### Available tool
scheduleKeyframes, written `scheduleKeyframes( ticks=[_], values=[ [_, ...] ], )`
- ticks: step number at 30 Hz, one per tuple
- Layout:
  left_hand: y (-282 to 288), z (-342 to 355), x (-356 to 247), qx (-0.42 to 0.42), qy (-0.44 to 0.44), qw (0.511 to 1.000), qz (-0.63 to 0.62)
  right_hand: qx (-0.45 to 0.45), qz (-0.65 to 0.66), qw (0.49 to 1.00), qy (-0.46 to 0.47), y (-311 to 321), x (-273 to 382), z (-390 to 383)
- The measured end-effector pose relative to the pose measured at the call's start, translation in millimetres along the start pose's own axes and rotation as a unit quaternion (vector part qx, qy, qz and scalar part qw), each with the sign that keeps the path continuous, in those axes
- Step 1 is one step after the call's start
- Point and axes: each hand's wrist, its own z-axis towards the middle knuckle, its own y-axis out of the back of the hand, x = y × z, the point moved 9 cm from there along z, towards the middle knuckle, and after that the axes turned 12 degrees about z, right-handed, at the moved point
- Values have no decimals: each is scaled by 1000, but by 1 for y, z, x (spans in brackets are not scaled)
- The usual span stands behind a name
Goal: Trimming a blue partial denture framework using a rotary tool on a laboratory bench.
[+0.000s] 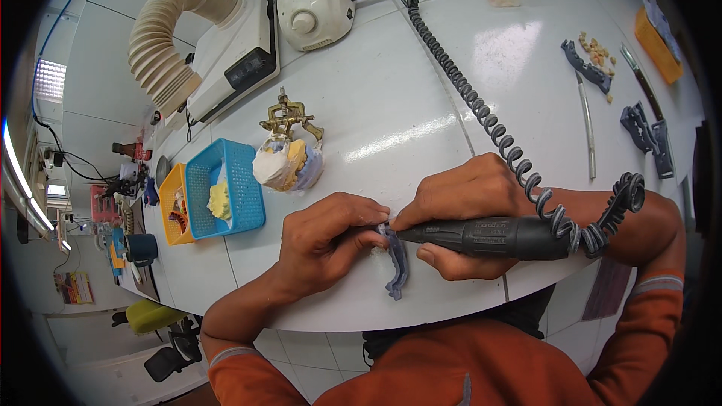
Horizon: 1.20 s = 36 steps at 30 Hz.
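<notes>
Near the front edge of the white table [421, 289], my left hand [320, 244] pinches a curved blue-grey arch-shaped piece [396, 267] between thumb and fingers. It looks like a dental wax rim or tray, and its far end is hidden by my fingertips. My right hand [466, 192] grips a black rotary handpiece [489, 238], lying nearly level with its nose toward the piece. The tip is at or close to the piece; contact cannot be made out. Pale dust or shavings lie beside the piece. A coiled grey cord [481, 105] runs from the handpiece over my right wrist.
The cord leads to a white motor control box [316, 7], beside a dust collector with a ribbed hose [169, 30]. A brass articulator [289, 116] with plaster models, a blue basket [252, 199] and a yellow basket [174, 218] stand left. More blue-grey pieces [590, 71], tooth-like bits and knives lie right.
</notes>
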Motion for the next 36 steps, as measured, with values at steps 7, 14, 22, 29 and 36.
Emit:
scheduleKeyframes(
  ticks=[7,14,22,29,36],
  values=[
    [-1,0,1,5,7,1000,9,-9,-3,1000,7,3,0,0],
    [0,-1,2,2,9,1000,2,-14,5,1000,17,1,0,0],
    [1,-2,3,-5,6,1000,5,-15,4,1000,23,0,0,1],
    [2,-3,4,-3,14,1000,12,-13,14,1000,19,1,-4,4],
    [0,0,1,1,2,1000,7,-6,-1,1000,10,2,0,0]
  ],
)
